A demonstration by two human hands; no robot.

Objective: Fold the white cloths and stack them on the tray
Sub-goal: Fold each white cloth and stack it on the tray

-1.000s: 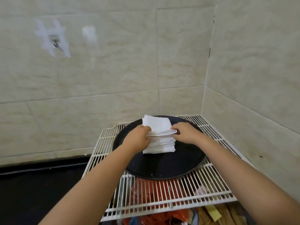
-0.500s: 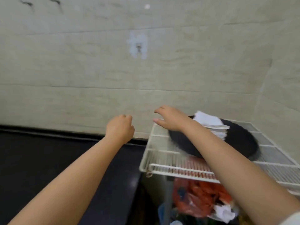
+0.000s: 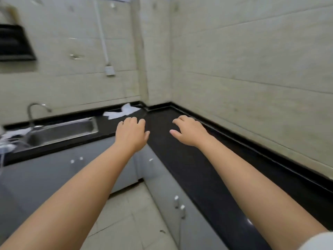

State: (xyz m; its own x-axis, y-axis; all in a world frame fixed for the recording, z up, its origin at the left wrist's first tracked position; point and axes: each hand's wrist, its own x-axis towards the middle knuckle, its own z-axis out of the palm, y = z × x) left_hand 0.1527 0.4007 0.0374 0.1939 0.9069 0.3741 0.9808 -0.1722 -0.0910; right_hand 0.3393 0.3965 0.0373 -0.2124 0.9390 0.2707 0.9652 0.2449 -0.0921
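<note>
Fingers (image 3: 138,121) of the left hand (image 3: 130,134) and of the right hand (image 3: 189,131) were loosely spread, holding nothing, above the black counter (image 3: 189,168). Unfolded white cloths (image 3: 122,111) lay in the counter's far corner, beside the sink (image 3: 59,130).

A steel sink (image 3: 61,131) with a curved tap (image 3: 37,110) sits in the black counter (image 3: 189,159).

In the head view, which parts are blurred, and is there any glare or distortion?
Head view: motion blur smears the faucet, the sink and the left edge; the white cloths are soft; both hands look sharper; wide-angle bending curves the countertop; only faint glare there.
</note>
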